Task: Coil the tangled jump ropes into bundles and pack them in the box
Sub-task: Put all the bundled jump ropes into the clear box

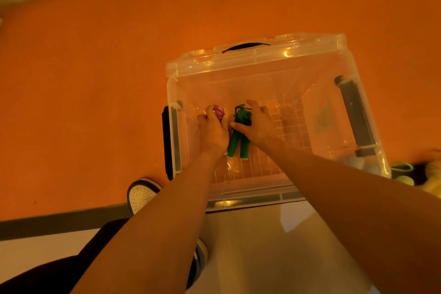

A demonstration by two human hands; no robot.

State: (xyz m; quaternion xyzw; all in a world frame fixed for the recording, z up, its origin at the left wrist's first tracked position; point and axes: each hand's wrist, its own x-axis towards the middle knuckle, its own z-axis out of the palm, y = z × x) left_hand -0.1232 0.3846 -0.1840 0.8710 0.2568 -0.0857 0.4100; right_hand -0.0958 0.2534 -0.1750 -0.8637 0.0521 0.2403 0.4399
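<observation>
Both your hands are down inside the clear plastic box (259, 55), which stands open on the orange floor (95, 90). Your left hand (212, 131) has its fingers curled round the pink jump rope (219, 111), a small bundle near the box's left wall, mostly hidden under your knuckles. Your right hand (256, 126) grips the green jump rope (241, 144) just beside it: your fingers wrap over the coiled cord at the far end and your thumb lies across the bundle, while the two green handles point side by side toward the near edge of the box. Both bundles sit on or just above the gridded box bottom, left of its middle; whether they touch it, you cannot tell.

A pale label (322, 119) shows on the right side of the box, too blurred to read. Black latches (355, 112) sit on the left and right rims, and a black carry handle (245, 46) on the far edge. Your white shoe (140, 194) is near the box's near left corner.
</observation>
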